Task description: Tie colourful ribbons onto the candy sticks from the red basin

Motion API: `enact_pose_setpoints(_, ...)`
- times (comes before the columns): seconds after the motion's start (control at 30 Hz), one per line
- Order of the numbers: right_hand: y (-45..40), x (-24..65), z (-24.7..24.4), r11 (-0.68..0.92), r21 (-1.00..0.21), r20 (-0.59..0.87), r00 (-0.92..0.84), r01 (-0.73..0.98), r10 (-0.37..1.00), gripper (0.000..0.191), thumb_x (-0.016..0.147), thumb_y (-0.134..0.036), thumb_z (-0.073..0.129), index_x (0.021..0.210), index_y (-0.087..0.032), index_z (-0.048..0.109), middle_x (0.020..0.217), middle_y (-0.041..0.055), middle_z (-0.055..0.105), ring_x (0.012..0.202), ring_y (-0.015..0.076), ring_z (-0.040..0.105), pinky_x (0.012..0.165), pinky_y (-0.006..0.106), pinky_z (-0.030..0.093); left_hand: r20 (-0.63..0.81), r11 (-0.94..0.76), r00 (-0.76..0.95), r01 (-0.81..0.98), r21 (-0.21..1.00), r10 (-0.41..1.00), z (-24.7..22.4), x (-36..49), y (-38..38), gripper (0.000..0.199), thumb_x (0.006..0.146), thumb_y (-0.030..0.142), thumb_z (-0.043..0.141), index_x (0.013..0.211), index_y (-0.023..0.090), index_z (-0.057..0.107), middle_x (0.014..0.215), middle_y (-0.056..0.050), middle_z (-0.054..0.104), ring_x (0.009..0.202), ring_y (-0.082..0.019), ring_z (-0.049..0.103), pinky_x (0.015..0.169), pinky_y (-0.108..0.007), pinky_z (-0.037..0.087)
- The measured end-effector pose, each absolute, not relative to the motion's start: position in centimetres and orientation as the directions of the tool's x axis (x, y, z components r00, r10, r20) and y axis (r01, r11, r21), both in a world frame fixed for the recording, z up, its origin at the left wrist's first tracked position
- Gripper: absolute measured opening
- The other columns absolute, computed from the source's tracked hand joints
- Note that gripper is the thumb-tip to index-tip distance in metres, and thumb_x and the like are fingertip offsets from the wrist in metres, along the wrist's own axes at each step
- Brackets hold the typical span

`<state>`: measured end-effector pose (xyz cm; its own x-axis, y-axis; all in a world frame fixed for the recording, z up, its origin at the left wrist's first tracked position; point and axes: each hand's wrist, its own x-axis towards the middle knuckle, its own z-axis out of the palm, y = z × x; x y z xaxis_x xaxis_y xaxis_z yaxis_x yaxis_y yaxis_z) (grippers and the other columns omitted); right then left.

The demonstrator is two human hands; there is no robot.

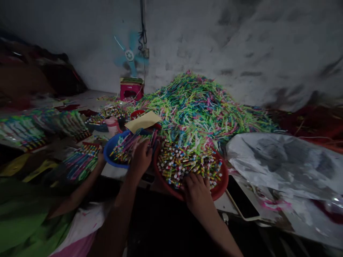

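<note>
My left hand [140,157] is over the blue basin [106,152], its fingers curled beside thin pink, purple and blue strips [128,142]. Its fingertips are out of sight, so what it grips does not show. Toward the front of the red basin [224,178], my right hand [198,191] reaches in with bent fingers. Small striped cylinders [184,160] with white, red and blue ends fill that basin, and the fingertips disappear among them. Behind it rises a large heap of green, blue and pink strips [198,103].
A co-worker's hand [100,157] holds a row of striped pieces [83,160] at left. A phone [242,198] and plastic sheeting [281,164] lie at right. Cardboard [143,121] rests above the blue basin. A blue fan [129,55] stands at the back.
</note>
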<state>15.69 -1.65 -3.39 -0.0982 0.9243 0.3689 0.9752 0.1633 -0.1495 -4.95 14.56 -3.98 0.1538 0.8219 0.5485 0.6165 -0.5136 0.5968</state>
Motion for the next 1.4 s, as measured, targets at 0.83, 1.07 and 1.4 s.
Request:
enact_pose_setpoints(0.83,-4.9,18.0,-4.1,0.058,-0.996,0.043,0.222,-0.062,0.974,0.04,0.085,-0.059,0.047,0.074,-0.02,0.054,0.061,-0.0021,0.05,0.061,0.0135,0.048,0.063,0.024,0.043,0.466,-0.614,0.504,0.175,0.77,0.727,-2.1,1.2,5.5,0.025,0.083,0.014,0.05,0.1,0.019,0.068,0.105,-0.006,0.064,0.1,-0.017,0.06,0.089,-0.03,0.047)
enact_pose_setpoints(1.07,-4.4,14.8,-4.8,-0.078,-0.996,-0.081,-0.065,0.052,0.995,0.041,0.074,-0.057,0.064,0.089,-0.019,0.066,0.082,0.0046,0.066,0.086,0.0215,0.06,0.085,0.033,0.047,0.344,-0.621,0.711,0.165,0.766,0.613,-4.3,-1.5,-1.0,0.061,0.086,0.002,0.034,0.143,0.025,0.03,0.142,-0.006,0.044,0.13,-0.015,0.041,0.11,-0.03,0.033)
enact_pose_setpoints(1.4,-5.2,15.5,-5.9,-0.052,-0.991,-0.02,0.241,0.127,0.97,0.041,0.07,-0.054,0.068,0.092,-0.02,0.07,0.089,0.0052,0.071,0.09,0.0244,0.065,0.08,0.028,0.053,0.311,-0.135,-0.019,0.875,0.465,0.95,-6.9,-9.9,9.0,0.044,0.085,0.015,0.045,0.129,0.014,0.046,0.127,-0.018,0.051,0.109,-0.029,0.057,0.09,-0.043,0.048)
